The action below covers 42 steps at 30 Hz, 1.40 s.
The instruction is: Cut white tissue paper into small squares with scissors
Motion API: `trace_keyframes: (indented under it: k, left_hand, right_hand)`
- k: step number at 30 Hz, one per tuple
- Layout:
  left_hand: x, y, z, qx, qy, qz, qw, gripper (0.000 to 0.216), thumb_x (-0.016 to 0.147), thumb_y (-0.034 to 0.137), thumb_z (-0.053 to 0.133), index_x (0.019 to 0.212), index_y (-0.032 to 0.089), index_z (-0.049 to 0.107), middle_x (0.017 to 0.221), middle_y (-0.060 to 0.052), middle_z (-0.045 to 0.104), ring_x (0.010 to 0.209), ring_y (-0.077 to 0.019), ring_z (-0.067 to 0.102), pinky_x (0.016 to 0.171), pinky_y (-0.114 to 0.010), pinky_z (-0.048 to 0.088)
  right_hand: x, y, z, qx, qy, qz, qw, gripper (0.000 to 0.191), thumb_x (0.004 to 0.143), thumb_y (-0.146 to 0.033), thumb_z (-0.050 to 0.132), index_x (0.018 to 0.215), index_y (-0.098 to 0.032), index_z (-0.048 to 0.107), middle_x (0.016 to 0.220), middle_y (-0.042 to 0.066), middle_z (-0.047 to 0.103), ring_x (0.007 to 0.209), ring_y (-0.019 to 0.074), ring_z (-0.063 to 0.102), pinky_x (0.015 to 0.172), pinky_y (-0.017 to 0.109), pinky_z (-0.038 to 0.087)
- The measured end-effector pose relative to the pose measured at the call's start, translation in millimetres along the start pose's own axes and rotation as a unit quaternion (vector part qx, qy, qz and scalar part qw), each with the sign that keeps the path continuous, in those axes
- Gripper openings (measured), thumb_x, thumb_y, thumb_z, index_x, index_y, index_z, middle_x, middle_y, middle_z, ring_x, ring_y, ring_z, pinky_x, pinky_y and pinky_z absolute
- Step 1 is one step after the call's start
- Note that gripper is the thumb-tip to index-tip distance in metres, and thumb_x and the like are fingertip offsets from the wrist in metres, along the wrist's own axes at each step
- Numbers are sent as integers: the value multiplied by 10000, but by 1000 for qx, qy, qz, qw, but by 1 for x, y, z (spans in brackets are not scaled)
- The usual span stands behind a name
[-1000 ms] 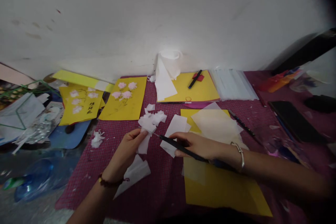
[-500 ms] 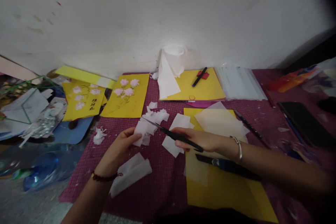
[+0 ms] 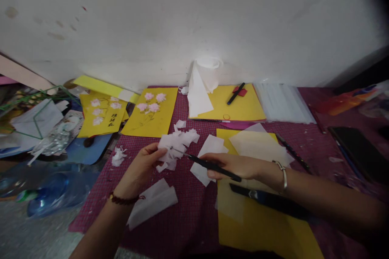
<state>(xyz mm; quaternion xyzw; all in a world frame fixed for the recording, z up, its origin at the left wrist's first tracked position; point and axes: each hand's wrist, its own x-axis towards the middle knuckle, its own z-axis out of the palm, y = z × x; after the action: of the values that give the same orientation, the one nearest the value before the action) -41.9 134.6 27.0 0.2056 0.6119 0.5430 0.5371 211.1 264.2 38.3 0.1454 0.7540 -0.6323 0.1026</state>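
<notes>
Between the thumb and fingers of my left hand (image 3: 148, 162) is a piece of white tissue paper (image 3: 165, 142). My right hand (image 3: 231, 166) is closed around black-handled scissors (image 3: 209, 165), their blades pointing left across the paper's edge. Whether the blades are cutting into it I cannot tell. Beyond the held piece lies a heap of small cut tissue pieces (image 3: 187, 135). Folded tissue strips (image 3: 208, 160) rest under and beside the scissors. Another folded tissue sheet (image 3: 153, 202) lies on the checked cloth below my left hand.
Yellow cards with pink paper flowers (image 3: 152, 113) lie at the back left. A tissue roll (image 3: 209, 73) stands by the wall. A utility knife (image 3: 267, 202) lies on yellow paper (image 3: 258, 230) under my right forearm. A phone (image 3: 361, 149) is at the right.
The scissors have shifted down and right relative to the paper, and their blades look closer together. My view has moved slightly, so the whole scene sits a little to the right.
</notes>
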Motion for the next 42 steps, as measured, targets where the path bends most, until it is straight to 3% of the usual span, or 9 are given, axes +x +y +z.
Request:
trace_keyframes:
  k: [11, 20, 25, 32, 37, 42]
  left_hand:
    - [5, -3, 9, 45, -44, -15, 998, 144, 647, 258, 793, 685, 154, 702, 611, -4, 645, 485, -82, 503, 478, -205, 369]
    - [7, -2, 7, 30, -56, -22, 998, 229, 641, 249, 792, 826, 145, 703, 679, -16, 664, 525, -87, 542, 510, -202, 408]
    - [6, -8, -4, 11, -19, -23, 1000, 184, 645, 243, 779, 687, 154, 623, 580, 14, 612, 479, -71, 519, 486, -186, 396]
    - [4, 0, -3, -96, 35, 14, 995, 242, 620, 192, 816, 755, 164, 617, 633, 35, 622, 552, -80, 571, 549, -191, 457]
    - [7, -1, 0, -76, 3, 1, 997, 219, 646, 215, 805, 756, 155, 625, 613, 25, 618, 528, -80, 558, 533, -195, 452]
    - [11, -7, 2, -26, -21, -26, 999, 214, 644, 225, 797, 720, 148, 612, 602, 20, 615, 496, -68, 546, 512, -182, 430]
  right_hand:
    - [9, 0, 2, 42, 30, 2, 999, 717, 818, -626, 609, 1271, -75, 539, 879, 74, 581, 691, 121, 502, 583, 252, 434]
    - [10, 4, 6, 142, 62, 23, 988, 613, 795, -648, 623, 1096, -120, 545, 660, -42, 478, 489, 54, 435, 447, 197, 366]
    - [13, 9, 3, 137, 48, 6, 989, 620, 807, -644, 621, 1128, -121, 532, 743, -8, 494, 587, 80, 460, 497, 214, 386]
    - [7, 2, -3, 88, 21, 7, 996, 689, 842, -645, 572, 1251, -94, 517, 918, 65, 531, 733, 123, 489, 624, 254, 438]
    - [8, -3, -2, 58, 12, 29, 998, 781, 810, -652, 601, 1324, -73, 502, 967, 98, 555, 748, 139, 507, 620, 266, 448]
    - [15, -5, 1, 107, 25, 43, 993, 770, 780, -642, 645, 1298, -85, 519, 876, 57, 548, 656, 99, 483, 558, 233, 433]
